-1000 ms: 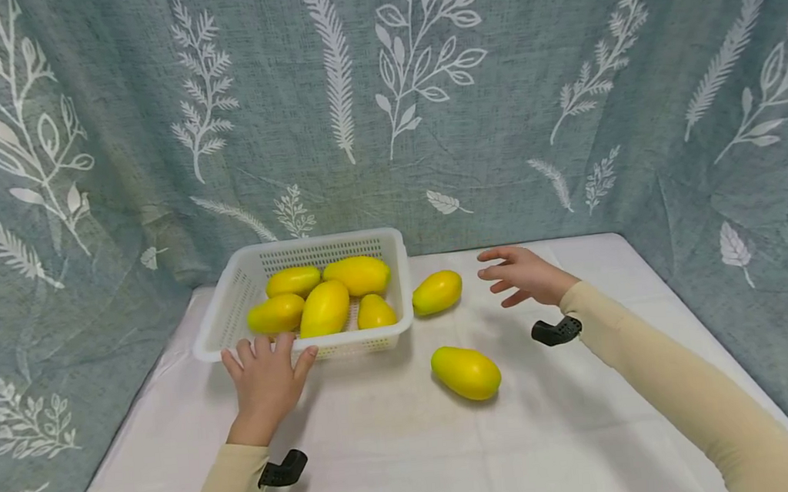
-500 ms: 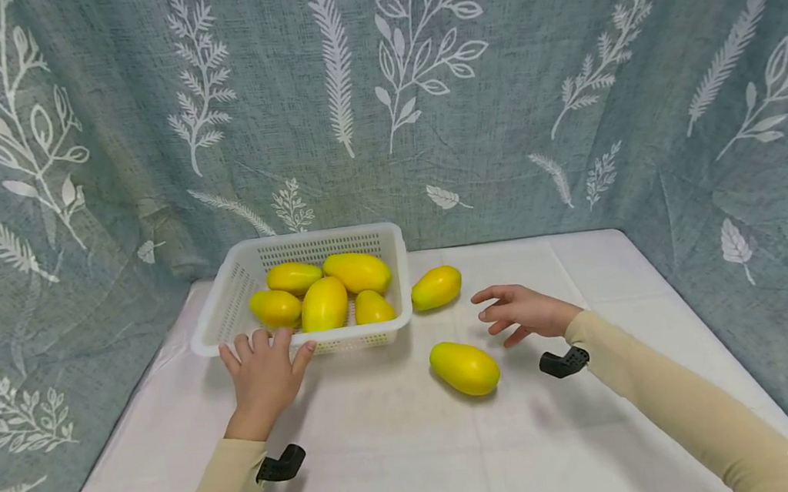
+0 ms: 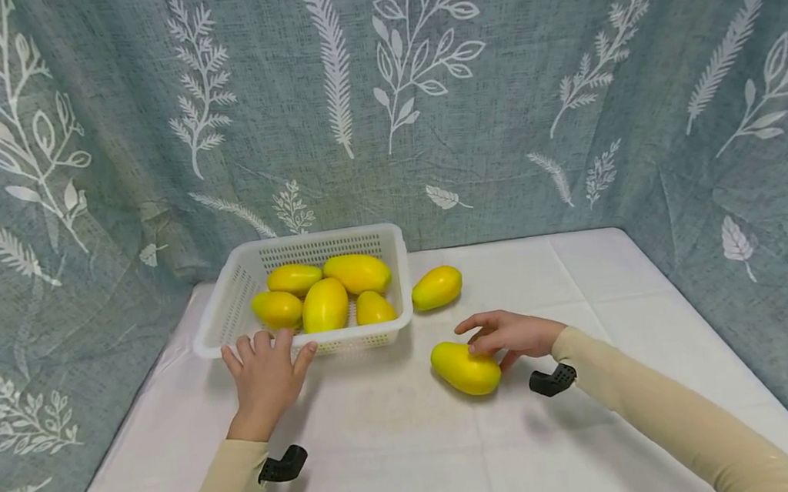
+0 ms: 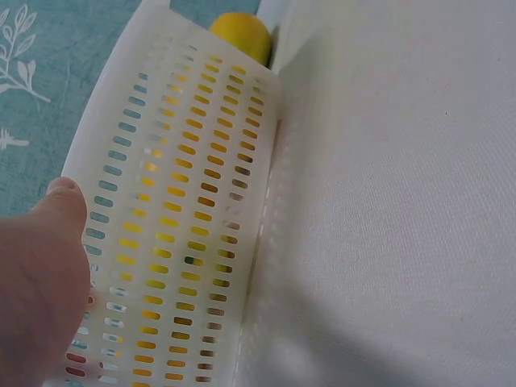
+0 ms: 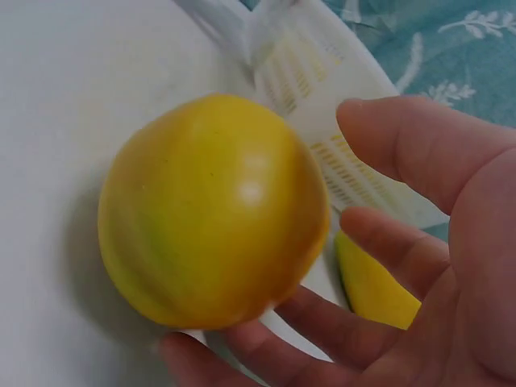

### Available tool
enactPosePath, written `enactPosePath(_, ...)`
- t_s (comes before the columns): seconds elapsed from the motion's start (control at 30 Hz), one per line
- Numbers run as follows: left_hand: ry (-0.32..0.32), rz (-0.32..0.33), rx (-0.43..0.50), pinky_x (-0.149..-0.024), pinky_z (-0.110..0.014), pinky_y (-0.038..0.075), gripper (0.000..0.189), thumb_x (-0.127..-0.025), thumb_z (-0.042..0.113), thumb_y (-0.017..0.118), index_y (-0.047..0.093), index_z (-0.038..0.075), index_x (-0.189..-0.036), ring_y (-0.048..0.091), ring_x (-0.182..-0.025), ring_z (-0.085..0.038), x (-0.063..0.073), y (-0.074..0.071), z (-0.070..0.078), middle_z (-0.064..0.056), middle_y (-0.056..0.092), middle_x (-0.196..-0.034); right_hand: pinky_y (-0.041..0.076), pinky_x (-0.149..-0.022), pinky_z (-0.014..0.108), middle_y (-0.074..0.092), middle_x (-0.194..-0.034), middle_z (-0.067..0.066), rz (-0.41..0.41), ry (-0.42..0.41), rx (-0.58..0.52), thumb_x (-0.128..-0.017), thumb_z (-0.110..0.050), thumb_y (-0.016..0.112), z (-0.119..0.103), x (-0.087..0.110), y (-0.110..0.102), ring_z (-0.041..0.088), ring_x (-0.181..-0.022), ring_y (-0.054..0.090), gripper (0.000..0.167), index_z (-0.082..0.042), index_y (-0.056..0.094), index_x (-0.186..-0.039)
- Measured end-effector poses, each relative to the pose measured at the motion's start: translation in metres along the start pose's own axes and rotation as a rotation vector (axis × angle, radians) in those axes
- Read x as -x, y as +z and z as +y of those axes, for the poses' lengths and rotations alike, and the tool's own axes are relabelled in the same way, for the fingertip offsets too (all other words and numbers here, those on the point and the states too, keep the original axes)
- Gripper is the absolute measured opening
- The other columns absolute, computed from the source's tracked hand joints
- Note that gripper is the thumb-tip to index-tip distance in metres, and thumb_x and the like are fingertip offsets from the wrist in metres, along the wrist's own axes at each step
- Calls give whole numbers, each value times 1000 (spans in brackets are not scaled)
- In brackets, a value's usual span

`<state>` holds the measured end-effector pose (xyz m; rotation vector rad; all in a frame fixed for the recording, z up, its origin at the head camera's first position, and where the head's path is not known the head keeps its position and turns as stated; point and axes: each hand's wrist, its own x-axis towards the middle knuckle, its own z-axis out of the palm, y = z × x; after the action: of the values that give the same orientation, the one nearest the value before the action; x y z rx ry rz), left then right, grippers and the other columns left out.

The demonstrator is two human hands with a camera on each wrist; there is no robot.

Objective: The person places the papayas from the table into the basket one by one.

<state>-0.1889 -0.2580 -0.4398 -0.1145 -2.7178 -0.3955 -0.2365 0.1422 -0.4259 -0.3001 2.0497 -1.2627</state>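
Note:
My left hand [image 3: 266,383] holds the front rim of a white slotted plastic basket [image 3: 235,343], its fingers hooked over the edge and the thumb [image 4: 64,205] lying along the rim. Several yellow mangoes [image 3: 325,305] lie inside the basket. On the table, a loose yellow mango with a greenish end [image 3: 465,370] has my right hand [image 3: 519,334] at its right side. The right wrist view shows that mango [image 5: 210,210] with my fingers spread around its near side and the thumb standing apart from it. Whether a fingertip touches its underside is hard to tell.
Another mango [image 3: 437,287] lies on the table against the basket's right side. A white cloth [image 3: 383,463] covers the table. Behind and at both sides hangs a blue-green curtain [image 3: 501,191] with white leaf patterns.
My right hand has come down and toward me from beyond the loose mango to its right side. The left hand stays at the basket rim. The leftmost mango in the basket has shifted slightly.

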Motion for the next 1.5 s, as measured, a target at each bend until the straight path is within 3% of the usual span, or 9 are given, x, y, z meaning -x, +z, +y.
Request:
enactPosePath(0.23, -20, -34, 2, -106, -80, 10, 43, -101, 40, 62, 57, -1, -111, 36, -119, -60, 1, -1, 1, -38, 53, -118, 56, -78, 38, 54, -146, 19, -37, 5, 24, -94, -24, 69, -1, -5, 5, 24, -113, 63, 57, -13, 51, -147)
enactPosePath(0.7, -14, -12, -13, -104, -78, 13, 42, -99, 40, 64, 58, -1, -109, 39, -115, -59, 3, -1, 0, -37, 55, -116, 56, -77, 36, 53, -147, 18, -55, -2, 11, -93, -22, 67, -5, -9, 4, 22, -109, 62, 55, -15, 53, -145)
enactPosePath(0.97, -16, -32, 1, -106, -80, 10, 42, -101, 40, 63, 57, -1, -110, 37, -118, -59, 2, -3, 0, -37, 53, -117, 60, -80, 40, 54, -141, 20, -24, -104, -49, -97, -20, 58, -46, -4, -29, 18, -100, 65, 61, -7, 39, -153)
enactPosePath(1.13, -12, -24, 5, -106, -81, 10, 42, -101, 40, 62, 58, -1, -110, 37, -117, -59, 0, -3, -1, -37, 54, -116, 57, -92, 48, 51, -145, 20, 18, -153, -97, -101, -19, 54, -80, -10, -39, 24, -112, 64, 59, -10, 35, -156)
enactPosePath(1.23, -22, -35, 2, -107, -80, 10, 43, -101, 41, 62, 58, 0, -112, 37, -119, -59, -1, -2, -1, -37, 54, -118, 57, -92, 47, 47, -152, 18, 46, -158, -103, -102, -21, 54, -100, -20, -35, 31, -122, 61, 59, -15, 35, -157)
enactPosePath(1.4, -37, -60, -5, -108, -80, 10, 44, -101, 42, 61, 59, -1, -113, 37, -120, -59, -2, -4, -1, -36, 53, -119, 58, -84, 38, 47, -153, 12, 125, -148, -116, -100, -23, 58, -130, -43, -12, 31, -118, 61, 57, -21, 41, -155)
enactPosePath(1.5, -36, -54, -6, -108, -80, 10, 43, -100, 41, 62, 58, -1, -110, 37, -120, -59, -4, -5, 0, -36, 54, -118, 59, -89, 42, 48, -153, 9, 171, -141, -114, -100, -25, 61, -144, -57, 4, 31, -119, 60, 55, -23, 45, -153)
